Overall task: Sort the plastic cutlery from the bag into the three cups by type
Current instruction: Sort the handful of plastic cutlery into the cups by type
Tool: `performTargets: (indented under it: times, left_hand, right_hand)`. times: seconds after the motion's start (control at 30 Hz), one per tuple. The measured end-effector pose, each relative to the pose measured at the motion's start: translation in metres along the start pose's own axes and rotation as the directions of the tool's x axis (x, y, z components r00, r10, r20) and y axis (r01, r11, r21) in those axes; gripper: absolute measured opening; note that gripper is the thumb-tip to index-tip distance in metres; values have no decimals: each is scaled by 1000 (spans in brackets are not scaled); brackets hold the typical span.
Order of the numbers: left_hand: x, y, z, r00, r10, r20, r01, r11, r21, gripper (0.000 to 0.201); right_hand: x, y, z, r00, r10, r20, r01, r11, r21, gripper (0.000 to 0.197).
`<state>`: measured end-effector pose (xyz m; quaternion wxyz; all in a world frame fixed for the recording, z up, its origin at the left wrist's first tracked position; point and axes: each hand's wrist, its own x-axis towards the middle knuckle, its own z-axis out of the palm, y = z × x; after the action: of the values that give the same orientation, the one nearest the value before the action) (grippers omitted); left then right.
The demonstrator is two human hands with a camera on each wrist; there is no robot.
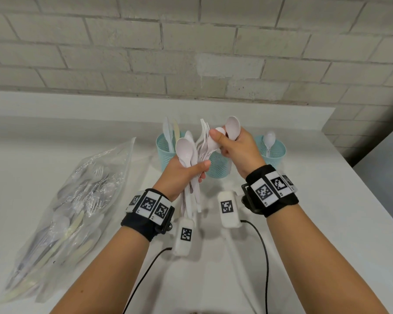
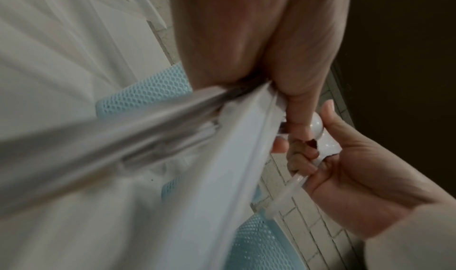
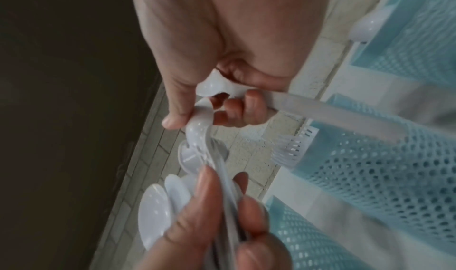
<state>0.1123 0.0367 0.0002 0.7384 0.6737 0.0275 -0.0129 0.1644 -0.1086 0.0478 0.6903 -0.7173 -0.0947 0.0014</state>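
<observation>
left hand (image 1: 183, 172): gripping mixed cutlery bundle (image 1: 192, 159) by handles, above bench (image 1: 43, 141) | right hand (image 1: 235, 146): fingers curled round white spoons (image 1: 233, 128) | three teal mesh cups (image 1: 273, 152) behind hands | cutlery bag (image 1: 61, 200) lying left on bench

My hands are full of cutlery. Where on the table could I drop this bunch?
Bare table lies right of the right hand, in front of the right cup. Another strip runs behind the bag. Crowded: around the three cups and over the bag.
</observation>
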Motion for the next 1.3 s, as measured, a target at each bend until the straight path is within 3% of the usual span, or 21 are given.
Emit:
performTargets:
  times: [0.13,0.33,0.43,0.53,0.63,0.8,0.87,0.93,1.0,1.07,1.1,1.2,1.3]
  left_hand:
    - [1,-2,0,999,37,-36,-37,999,11,19]
    - [6,-7,-2,997,51,-53,-48,997,57,23]
    - [8,-7,0,997,47,-59,-44,998,42,23]
    - [9,-7,1,998,54,-40,-52,998,32,23]
    - [9,-6,4,998,63,-10,-63,998,6,22]
    - [10,-5,7,997,71,-14,-71,997,21,20]
    - [11,-6,8,998,67,-13,-67,997,25,20]
    - [12,-6,8,998,65,-13,-65,997,38,21]
    - [13,-7,9,998,66,-8,-66,996,56,23]
    - [11,-6,11,997,74,3,-74,995,66,23]
    - [10,-5,12,997,79,12,-80,994,68,23]
    - [6,-2,15,995,90,44,-93,993,66,18]
    - [4,-2,14,993,95,65,-99,994,55,18]
  right_hand:
    - [7,-5,-8,993,8,-114,17,976,218,17]
    - [16,-27,-28,957,-93,-276,188,922,339,13]
    - [26,-35,-47,888,-209,-409,319,921,222,19]
    - [38,-33,-67,824,-279,-493,348,936,52,16]
    - [46,-16,-81,825,-268,-497,291,956,-33,28]
    - [46,21,-89,919,-81,-386,-23,966,-257,59]
    - [42,23,-86,913,-116,-392,-15,949,-316,63]
    - [36,12,-74,887,-233,-399,94,937,-337,54]
    - [32,0,-58,923,-270,-273,191,940,-284,39]
    - [23,-14,-41,990,-138,-27,126,957,-262,25]
    - [20,-18,-34,995,-34,92,58,958,-280,24]
    - [14,-20,-19,936,167,311,-64,947,-316,38]
    - [13,-18,-9,937,159,310,-103,976,-190,26]
